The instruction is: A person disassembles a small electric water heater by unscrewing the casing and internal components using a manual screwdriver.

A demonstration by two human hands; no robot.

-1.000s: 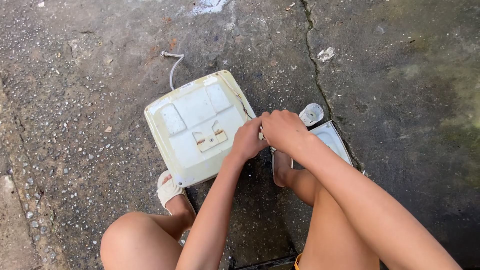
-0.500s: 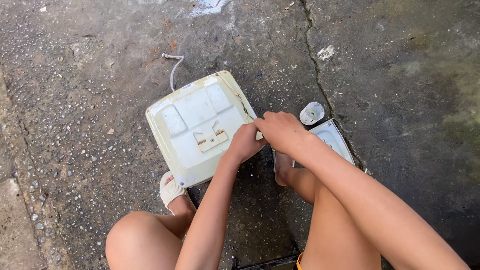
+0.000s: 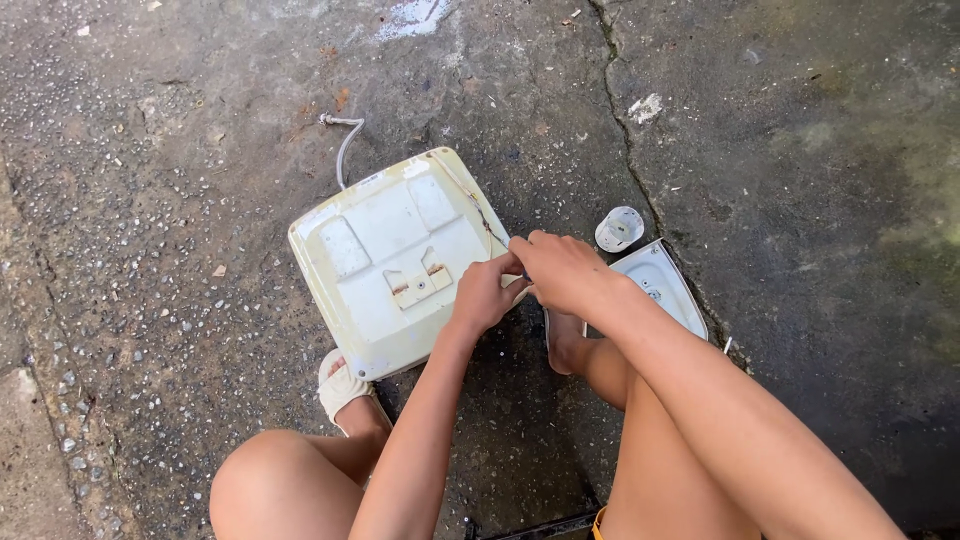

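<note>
Now cream square housing [image 3: 385, 265] yellowed, grimy, flat on concrete; both hands [image 3: 530, 280] pinching its right edge.

Housing panel [image 3: 385, 265]: yellowed cream plastic, smooth, matt, scuffed. Small cover [image 3: 660, 285]: pale smooth plastic. Round cap [image 3: 619, 229]: grey plastic. Ground [image 3: 150, 200]: rough, pebbled concrete, cracked and stained.
</note>
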